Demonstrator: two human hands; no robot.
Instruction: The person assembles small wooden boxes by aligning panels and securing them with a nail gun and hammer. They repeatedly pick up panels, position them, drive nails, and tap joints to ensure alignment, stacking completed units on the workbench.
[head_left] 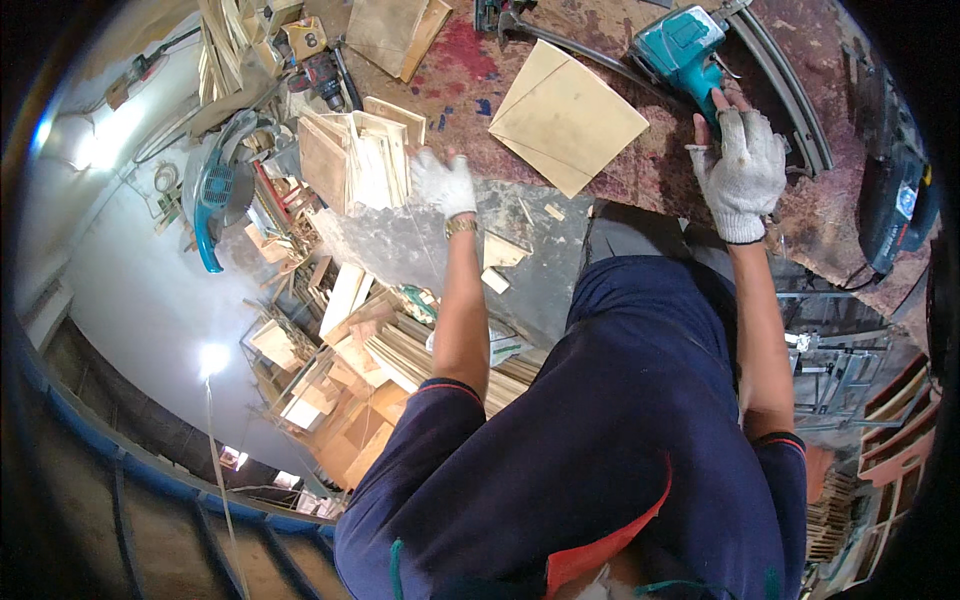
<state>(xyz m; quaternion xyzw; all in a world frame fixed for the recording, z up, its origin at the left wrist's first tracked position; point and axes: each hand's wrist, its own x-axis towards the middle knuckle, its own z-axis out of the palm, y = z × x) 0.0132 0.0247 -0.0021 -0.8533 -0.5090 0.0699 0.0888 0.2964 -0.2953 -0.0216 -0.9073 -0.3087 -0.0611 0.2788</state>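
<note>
Both my hands wear white knit gloves with bare fingertips. My left hand point(443, 184) is beside a stack of thin wooden boards point(370, 158) standing on edge, its fingers apart; whether they touch the boards is not plain. Over the workbench point(455, 90), my right hand point(741, 168) reaches to the handle of a teal nail gun point(680, 48). Its fingers are stretched out and the thumb is apart, with the handle's end at the fingertips. Between the hands lies a flat, pale plywood piece point(568, 118) with a line across it.
A hammer point(575, 45) lies behind the plywood. Further left are a drill point(322, 78), more boards point(392, 32) and a teal circular saw point(215, 190). A dark blue power tool point(893, 220) sits at the right edge. Wood offcuts point(345, 395) pile up at lower left.
</note>
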